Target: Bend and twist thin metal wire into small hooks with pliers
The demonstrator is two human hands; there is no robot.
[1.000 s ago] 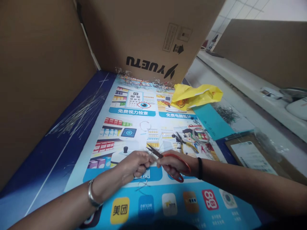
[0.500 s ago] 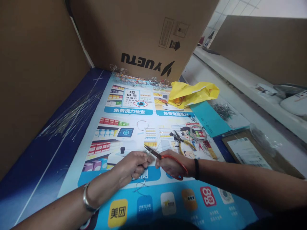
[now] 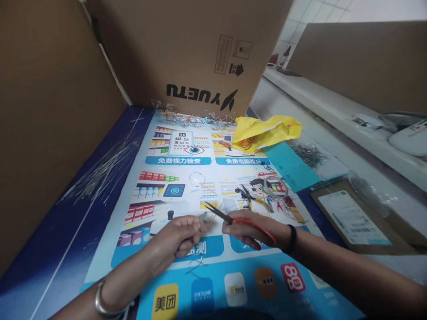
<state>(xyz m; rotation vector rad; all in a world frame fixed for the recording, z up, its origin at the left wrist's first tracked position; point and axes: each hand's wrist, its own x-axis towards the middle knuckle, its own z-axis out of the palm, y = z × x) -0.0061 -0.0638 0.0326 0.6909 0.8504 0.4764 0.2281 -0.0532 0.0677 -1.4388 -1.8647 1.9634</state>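
My right hand [image 3: 247, 227] is closed around the orange-handled scissors [image 3: 220, 214], whose dark blades point left and stand slightly apart. My left hand [image 3: 188, 233] pinches a thin wire [image 3: 204, 216] between thumb and fingertips, just left of the blades; most of it is hidden or blurred. Below my left hand, a small bent wire piece [image 3: 197, 266] lies on the printed poster [image 3: 100, 271]. Beyond my right hand rest pliers [image 3: 255, 198] with yellow handles, beside a coil of wire [image 3: 276, 189]. A thin wire ring [image 3: 197, 179] lies farther up the poster.
Long straight wires [image 3: 103, 166] are spread at the left. Tangled wire pieces [image 3: 187, 119] line the foot of a cardboard box [image 3: 190, 49]. A yellow bag [image 3: 267, 133], a wire heap [image 3: 307, 155] and a packaged parcel [image 3: 353, 220] are on the right.
My right hand has moved right with the scissors, away from my left hand. My left hand has shifted slightly left, still pinching. The camera view has tilted a little.
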